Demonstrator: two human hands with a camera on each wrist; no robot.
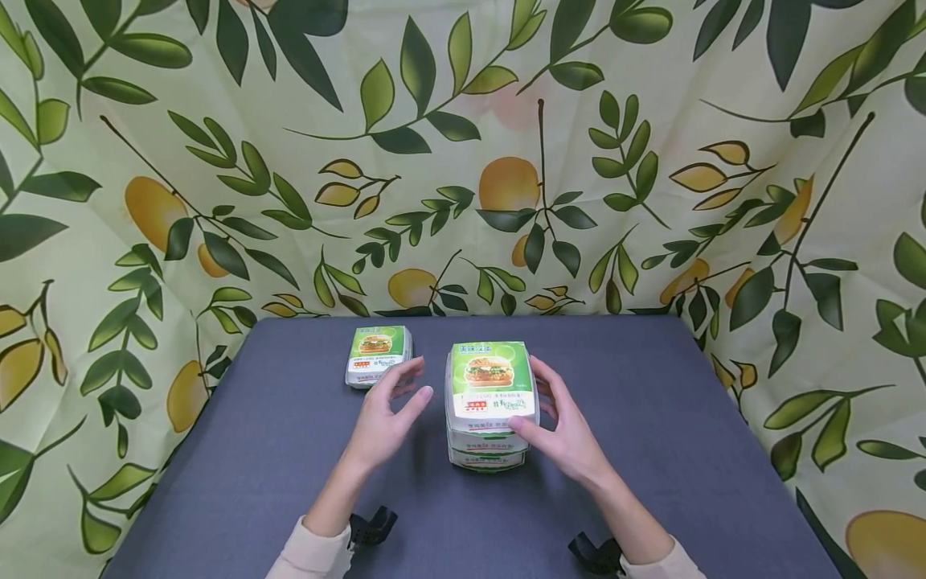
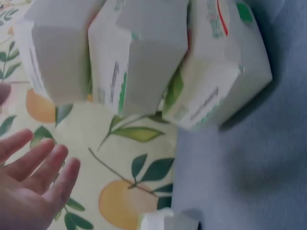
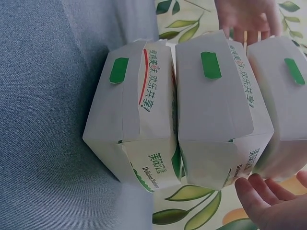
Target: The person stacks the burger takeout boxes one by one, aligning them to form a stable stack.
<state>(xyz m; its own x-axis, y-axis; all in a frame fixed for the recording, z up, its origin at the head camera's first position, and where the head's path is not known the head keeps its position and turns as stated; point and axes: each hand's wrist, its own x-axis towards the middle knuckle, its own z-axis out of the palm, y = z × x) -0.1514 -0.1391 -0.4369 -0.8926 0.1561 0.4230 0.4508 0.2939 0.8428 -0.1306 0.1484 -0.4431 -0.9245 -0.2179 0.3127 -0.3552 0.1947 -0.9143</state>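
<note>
Three burger boxes stand stacked near the middle of the table, and the top box (image 1: pixel 489 382) has a green lid with a burger picture. At the stack's right side, my right hand (image 1: pixel 567 430) has its thumb by the front corner and its fingers along the side. In the right wrist view, its fingertips (image 3: pixel 244 187) lie right at the side of the upper boxes. To the left of the stack, my left hand (image 1: pixel 387 422) hovers with loosely spread fingers, holding nothing. A single burger box (image 1: pixel 379 354) sits behind it; its front right corner is partly hidden by that hand.
A dark blue cloth (image 1: pixel 289 450) covers the table. Behind and beside it hangs a curtain (image 1: pixel 434 161) printed with leaves and fruit. Black straps (image 1: pixel 372 527) sit at both wrists.
</note>
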